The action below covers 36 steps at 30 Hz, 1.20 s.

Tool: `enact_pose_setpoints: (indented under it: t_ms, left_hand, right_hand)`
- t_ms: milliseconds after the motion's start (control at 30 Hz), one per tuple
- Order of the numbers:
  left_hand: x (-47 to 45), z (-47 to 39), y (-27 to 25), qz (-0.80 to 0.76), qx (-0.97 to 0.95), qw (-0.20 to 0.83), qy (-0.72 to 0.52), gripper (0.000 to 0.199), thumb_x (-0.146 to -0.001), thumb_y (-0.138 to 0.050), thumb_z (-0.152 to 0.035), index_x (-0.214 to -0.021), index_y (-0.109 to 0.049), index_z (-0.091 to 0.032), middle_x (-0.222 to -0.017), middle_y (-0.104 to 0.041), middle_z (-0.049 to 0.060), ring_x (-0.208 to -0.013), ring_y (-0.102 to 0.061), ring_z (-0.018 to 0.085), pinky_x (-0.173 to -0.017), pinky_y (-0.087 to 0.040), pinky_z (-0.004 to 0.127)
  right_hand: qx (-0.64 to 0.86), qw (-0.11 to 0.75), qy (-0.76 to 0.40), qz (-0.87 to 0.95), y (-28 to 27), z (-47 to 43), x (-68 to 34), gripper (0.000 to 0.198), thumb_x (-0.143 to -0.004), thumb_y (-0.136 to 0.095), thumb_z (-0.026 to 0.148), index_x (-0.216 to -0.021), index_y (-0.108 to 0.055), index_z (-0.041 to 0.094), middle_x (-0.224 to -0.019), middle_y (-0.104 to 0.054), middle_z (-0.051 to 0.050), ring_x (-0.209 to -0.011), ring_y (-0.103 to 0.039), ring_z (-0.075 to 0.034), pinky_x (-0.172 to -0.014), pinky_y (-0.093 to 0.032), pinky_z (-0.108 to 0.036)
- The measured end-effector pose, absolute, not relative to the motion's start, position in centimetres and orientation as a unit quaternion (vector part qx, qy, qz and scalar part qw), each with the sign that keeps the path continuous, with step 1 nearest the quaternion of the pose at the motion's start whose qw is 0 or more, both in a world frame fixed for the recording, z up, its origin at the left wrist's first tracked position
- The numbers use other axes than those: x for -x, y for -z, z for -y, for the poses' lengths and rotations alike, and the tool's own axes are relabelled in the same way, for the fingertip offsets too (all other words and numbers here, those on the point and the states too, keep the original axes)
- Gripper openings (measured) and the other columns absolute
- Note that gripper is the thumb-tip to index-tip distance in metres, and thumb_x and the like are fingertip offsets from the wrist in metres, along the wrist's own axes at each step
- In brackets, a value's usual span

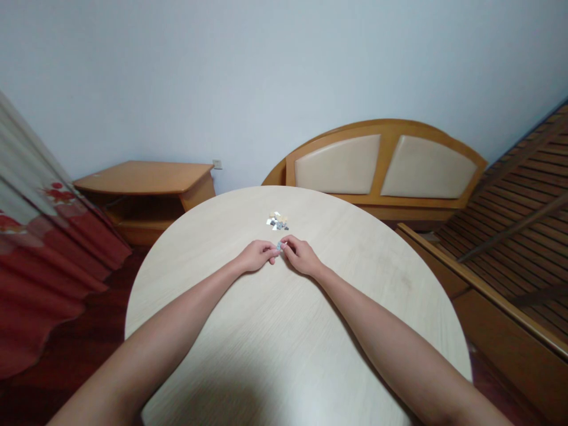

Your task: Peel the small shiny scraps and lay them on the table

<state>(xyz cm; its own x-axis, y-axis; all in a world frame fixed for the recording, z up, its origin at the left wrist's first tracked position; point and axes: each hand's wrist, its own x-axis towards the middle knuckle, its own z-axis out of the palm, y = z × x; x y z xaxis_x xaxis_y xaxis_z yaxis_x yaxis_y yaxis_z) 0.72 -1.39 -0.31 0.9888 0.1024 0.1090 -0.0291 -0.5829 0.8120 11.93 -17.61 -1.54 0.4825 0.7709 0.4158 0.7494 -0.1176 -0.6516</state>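
Both of my hands rest on a round pale wooden table (364, 307), fingertips meeting near its middle. My left hand (257, 255) and my right hand (300, 254) pinch a tiny light-blue piece (279, 245) between them. Just beyond the fingertips lies a small pile of little pieces (277, 221), grey, white and tan, apart from my hands. The pieces are too small to tell what they are.
A wooden bedside cabinet (146, 180) stands at the back left by a wall socket (217, 164). A padded headboard (381, 163) leans against the wall behind the table. A slatted bed frame (519, 207) is at right; a red patterned curtain (39, 254) hangs at left.
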Motion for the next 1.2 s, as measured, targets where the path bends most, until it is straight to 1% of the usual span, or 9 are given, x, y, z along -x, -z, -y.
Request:
enact_pose_setpoints:
  t_ms: [133, 333, 600, 867, 1033, 1200]
  left_hand:
    - [-0.80, 1.34, 0.33, -0.023, -0.890, 0.449, -0.074, 0.038, -0.087, -0.051, -0.044, -0.067, -0.065, -0.014, -0.059, -0.055, -0.001, -0.057, -0.043, 0.012, -0.058, -0.032, 0.025]
    - [-0.78, 1.39, 0.25, -0.028, -0.887, 0.454, -0.081, 0.039, -0.089, -0.046, -0.043, -0.069, -0.064, -0.015, -0.067, -0.061, 0.002, -0.061, -0.047, 0.013, -0.064, -0.036, 0.025]
    - [-0.65, 1.37, 0.05, -0.023, -0.889, 0.451, -0.081, 0.036, -0.088, -0.049, -0.039, -0.067, -0.065, -0.015, -0.066, -0.063, 0.002, -0.061, -0.050, 0.013, -0.063, -0.038, 0.025]
    - [-0.85, 1.24, 0.48, -0.030, -0.893, 0.442, -0.075, 0.036, -0.087, -0.049, -0.041, -0.068, -0.064, -0.015, -0.062, -0.058, 0.000, -0.058, -0.045, 0.012, -0.059, -0.033, 0.025]
    - [-0.91, 1.19, 0.78, -0.024, -0.887, 0.454, -0.079, 0.037, -0.087, -0.049, -0.043, -0.069, -0.064, -0.014, -0.063, -0.058, 0.001, -0.058, -0.044, 0.012, -0.059, -0.033, 0.024]
    - [-0.91, 1.17, 0.86, -0.031, -0.885, 0.459, -0.075, 0.035, -0.086, -0.051, -0.043, -0.071, -0.064, -0.014, -0.062, -0.058, 0.001, -0.056, -0.042, 0.012, -0.056, -0.031, 0.024]
  right_hand:
    - [0.749, 0.428, -0.018, 0.506, 1.27, 17.71, -11.77, 0.021, -0.095, -0.049, 0.034, -0.099, -0.064, 0.019, -0.067, -0.061, 0.002, -0.059, -0.050, -0.014, -0.060, -0.034, -0.025]
    - [0.748, 0.416, -0.023, 0.517, 1.18, 17.73, -11.68, 0.019, -0.092, -0.056, 0.034, -0.094, -0.065, 0.018, -0.065, -0.061, 0.002, -0.058, -0.050, -0.012, -0.057, -0.032, -0.023]
    - [0.742, 0.413, -0.016, 0.528, 1.17, 17.84, -11.75, 0.018, -0.093, -0.054, 0.031, -0.092, -0.068, 0.019, -0.067, -0.064, 0.001, -0.059, -0.051, -0.013, -0.059, -0.034, -0.024]
    - [0.734, 0.416, -0.018, 0.537, 1.48, 17.70, -12.02, 0.019, -0.093, -0.053, 0.029, -0.090, -0.068, 0.018, -0.070, -0.065, 0.000, -0.062, -0.053, -0.013, -0.062, -0.036, -0.024]
    - [0.735, 0.417, -0.019, 0.535, 1.59, 17.70, -12.10, 0.019, -0.093, -0.052, 0.029, -0.090, -0.068, 0.017, -0.070, -0.064, 0.000, -0.062, -0.053, -0.014, -0.062, -0.036, -0.024]
    - [0.735, 0.417, -0.021, 0.535, 1.56, 17.71, -12.09, 0.019, -0.093, -0.052, 0.028, -0.090, -0.067, 0.018, -0.071, -0.065, -0.001, -0.064, -0.054, -0.014, -0.064, -0.038, -0.024]
